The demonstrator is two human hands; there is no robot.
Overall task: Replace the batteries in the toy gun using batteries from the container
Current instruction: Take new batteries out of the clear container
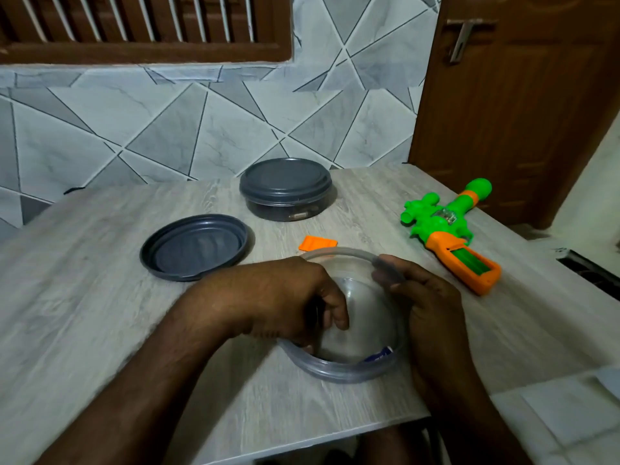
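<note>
Reaching into one clear container (345, 367) near the table's (100, 297) front edge, left hand (295, 297) is curling fingers inside, contents unclear; right hand (426, 303) is gripping its rim. One blue battery (377, 354) is lying inside. One toy gun (449, 229), one orange cover (318, 245), one loose lid (194, 246), one lidded container (285, 189) are sitting beyond.

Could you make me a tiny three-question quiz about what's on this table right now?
1. True or false: the toy gun lies with its battery bay open.
2. Which hand reaches inside the clear container: left or right?
3. Fill in: the loose grey lid lies to the ___ of the clear container.

Key: 1 true; 2 left, while the right hand steadies the rim; 3 left.
</note>
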